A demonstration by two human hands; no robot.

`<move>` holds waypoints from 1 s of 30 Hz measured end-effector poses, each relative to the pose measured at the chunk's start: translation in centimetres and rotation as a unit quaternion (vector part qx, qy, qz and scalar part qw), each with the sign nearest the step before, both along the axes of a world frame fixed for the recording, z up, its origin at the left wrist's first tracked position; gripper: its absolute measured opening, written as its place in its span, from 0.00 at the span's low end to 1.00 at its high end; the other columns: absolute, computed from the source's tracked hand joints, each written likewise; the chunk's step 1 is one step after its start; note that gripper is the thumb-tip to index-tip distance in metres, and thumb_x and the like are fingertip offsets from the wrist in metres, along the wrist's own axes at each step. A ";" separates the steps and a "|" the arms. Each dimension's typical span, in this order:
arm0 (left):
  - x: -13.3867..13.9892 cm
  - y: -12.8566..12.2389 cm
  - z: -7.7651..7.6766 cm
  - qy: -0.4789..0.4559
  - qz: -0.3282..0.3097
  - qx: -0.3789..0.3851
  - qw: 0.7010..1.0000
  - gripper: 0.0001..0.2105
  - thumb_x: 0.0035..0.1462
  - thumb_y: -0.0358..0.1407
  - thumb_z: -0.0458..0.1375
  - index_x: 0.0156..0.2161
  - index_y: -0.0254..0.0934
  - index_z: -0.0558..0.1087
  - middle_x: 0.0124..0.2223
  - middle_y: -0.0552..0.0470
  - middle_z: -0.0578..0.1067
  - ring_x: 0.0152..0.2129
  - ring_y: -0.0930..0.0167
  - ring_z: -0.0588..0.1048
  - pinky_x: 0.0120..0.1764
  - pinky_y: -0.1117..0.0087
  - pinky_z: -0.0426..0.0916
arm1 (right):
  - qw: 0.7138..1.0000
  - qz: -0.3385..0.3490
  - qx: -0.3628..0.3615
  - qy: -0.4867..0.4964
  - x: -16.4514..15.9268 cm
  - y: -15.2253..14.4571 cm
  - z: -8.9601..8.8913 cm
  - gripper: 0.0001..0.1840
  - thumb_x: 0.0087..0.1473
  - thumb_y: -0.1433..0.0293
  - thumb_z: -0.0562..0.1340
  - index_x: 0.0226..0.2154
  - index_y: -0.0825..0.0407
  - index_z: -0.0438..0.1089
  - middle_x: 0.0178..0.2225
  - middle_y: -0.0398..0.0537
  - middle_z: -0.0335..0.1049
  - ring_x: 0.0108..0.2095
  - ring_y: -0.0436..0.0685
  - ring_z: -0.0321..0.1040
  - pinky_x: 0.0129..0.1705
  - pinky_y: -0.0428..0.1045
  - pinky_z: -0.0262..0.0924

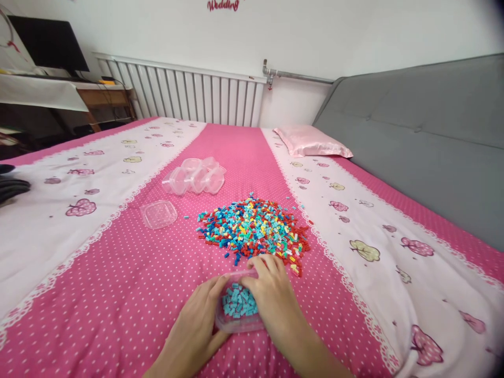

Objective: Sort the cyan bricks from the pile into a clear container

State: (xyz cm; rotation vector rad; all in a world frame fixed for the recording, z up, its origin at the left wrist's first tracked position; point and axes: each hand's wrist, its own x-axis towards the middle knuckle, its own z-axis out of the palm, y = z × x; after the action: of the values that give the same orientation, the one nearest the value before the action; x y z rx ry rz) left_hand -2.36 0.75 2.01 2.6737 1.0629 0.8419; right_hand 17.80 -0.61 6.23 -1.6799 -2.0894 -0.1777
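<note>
Clear plastic container (241, 326) between the two hands, resting on or just above the bed (118, 320). It is shallow, transparent and rounded at the corners, with light-blue bricks (238, 301) loosely covering much of its base; no other brick colour is evident inside. The left hand (200, 310) grasps its left side. The right hand (275, 291) curls over the far right corner, fingers bent; whether the fingertips clasp the rim or a brick cannot be told. Sorting by colour appears partly done: a single-colour batch lies in the container, while a large mixed pile (254, 226) of blue, red, yellow, turquoise and white bricks remains just beyond the hands, light-blue ones among it. Farther out, ahead and left of the hands, a clear lid or shallow tray (159, 214) lies flat, and beyond it sits a group of clear containers (195, 177), apparently without bricks. A pink pillow (313, 140) lies well beyond, to the right.
</note>
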 end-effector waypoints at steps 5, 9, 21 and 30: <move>-0.3 0.2 -0.9 -0.006 0.003 0.006 1.000 0.32 0.60 0.42 0.60 0.66 0.39 0.55 0.57 0.40 0.75 0.51 0.58 0.77 0.51 0.59 0.74 | 0.999 0.015 0.029 0.021 0.3 0.2 -0.6 0.05 0.47 0.68 0.74 0.28 0.42 0.79 0.41 0.43 0.75 0.44 0.59 0.64 0.46 0.55 0.59; -0.5 0.4 -1.3 -0.007 0.010 0.015 1.000 0.32 0.59 0.40 0.60 0.66 0.39 0.55 0.57 0.41 0.75 0.51 0.57 0.76 0.52 0.58 0.74 | 1.000 0.023 0.017 0.008 0.7 0.0 -0.5 0.03 0.49 0.67 0.73 0.27 0.42 0.80 0.46 0.44 0.74 0.47 0.60 0.63 0.48 0.56 0.60; -0.3 0.4 -0.8 0.002 0.003 -0.001 1.000 0.31 0.61 0.41 0.58 0.66 0.39 0.54 0.57 0.39 0.74 0.51 0.56 0.76 0.52 0.57 0.74 | 0.998 0.059 -0.006 0.020 1.0 0.0 0.6 0.05 0.55 0.66 0.69 0.28 0.42 0.81 0.49 0.46 0.73 0.50 0.61 0.63 0.52 0.58 0.61; -0.3 0.4 -0.7 0.006 0.005 0.012 1.000 0.31 0.61 0.41 0.58 0.65 0.39 0.54 0.57 0.40 0.75 0.51 0.57 0.77 0.51 0.58 0.74 | 0.997 0.035 -0.062 -0.001 1.9 -0.1 1.9 0.14 0.60 0.75 0.63 0.30 0.43 0.81 0.48 0.47 0.75 0.48 0.61 0.64 0.51 0.58 0.60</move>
State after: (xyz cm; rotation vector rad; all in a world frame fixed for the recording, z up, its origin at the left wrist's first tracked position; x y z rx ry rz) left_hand -2.69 1.14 1.35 2.6986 1.0759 0.8460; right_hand 19.70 -0.72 8.13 -1.6731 -2.1971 -0.0281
